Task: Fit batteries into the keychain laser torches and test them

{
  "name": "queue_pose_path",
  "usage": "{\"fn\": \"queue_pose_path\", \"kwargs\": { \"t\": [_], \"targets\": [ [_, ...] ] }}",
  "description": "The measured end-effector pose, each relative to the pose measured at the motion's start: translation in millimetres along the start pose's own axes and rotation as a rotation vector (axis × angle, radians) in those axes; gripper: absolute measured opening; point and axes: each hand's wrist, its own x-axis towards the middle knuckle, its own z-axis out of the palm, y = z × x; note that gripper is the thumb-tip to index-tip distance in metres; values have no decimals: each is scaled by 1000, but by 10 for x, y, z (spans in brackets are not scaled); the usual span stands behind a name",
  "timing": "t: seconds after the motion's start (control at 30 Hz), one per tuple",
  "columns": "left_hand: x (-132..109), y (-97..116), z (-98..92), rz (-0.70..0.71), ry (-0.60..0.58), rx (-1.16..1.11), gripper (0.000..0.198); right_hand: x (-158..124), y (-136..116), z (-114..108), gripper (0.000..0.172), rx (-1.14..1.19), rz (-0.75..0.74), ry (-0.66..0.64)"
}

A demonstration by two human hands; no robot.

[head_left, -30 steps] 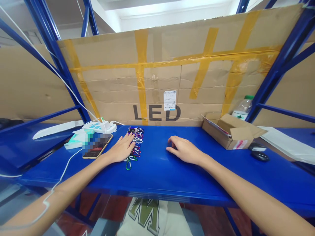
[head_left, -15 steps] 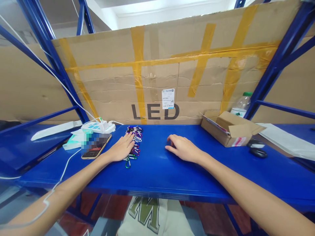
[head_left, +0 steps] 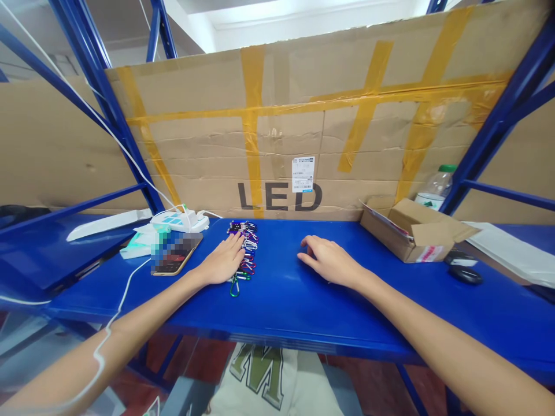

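Note:
A row of several coloured carabiner clips (head_left: 249, 245) runs from back to front on the blue table, in purple, silver, red and green. My left hand (head_left: 223, 259) lies flat over the left side of this row, fingers stretched out, covering part of it. The green carabiner (head_left: 235, 288) at the near end sticks out past my palm. My right hand (head_left: 327, 260) rests on the table to the right of the row, apart from it. Its fingers are loosely curved with a gap to the thumb, and I see nothing in them.
A phone (head_left: 184, 254), a green-and-white packet (head_left: 141, 242) and a white power strip (head_left: 173, 221) lie on the left. On the right are an open cardboard box (head_left: 401, 231), a bottle (head_left: 436, 188) and a black mouse (head_left: 465, 274). A large cardboard sheet (head_left: 195, 156) stands behind the table (head_left: 277, 312).
The whole view has shifted slightly, so everything appears a little further right. Both hands keep nearly the same pose and place on the table.

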Motion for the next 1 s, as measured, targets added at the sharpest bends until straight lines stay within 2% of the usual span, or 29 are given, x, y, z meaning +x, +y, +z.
{"fn": "queue_pose_path", "kwargs": {
  "t": [0.23, 0.53, 0.9, 1.0],
  "targets": [
    [28, 134, 51, 10, 27, -2, 79, 10, 23, 0, 25, 11, 37, 42],
    [48, 94, 28, 5, 52, -17, 81, 14, 9, -6, 25, 4, 55, 45],
    [-26, 85, 5, 27, 18, -26, 81, 3, -8, -20, 25, 7, 55, 28],
    [-35, 73, -11, 28, 50, -18, 79, -2, -17, -31, 25, 11, 61, 26]
  ]
}}
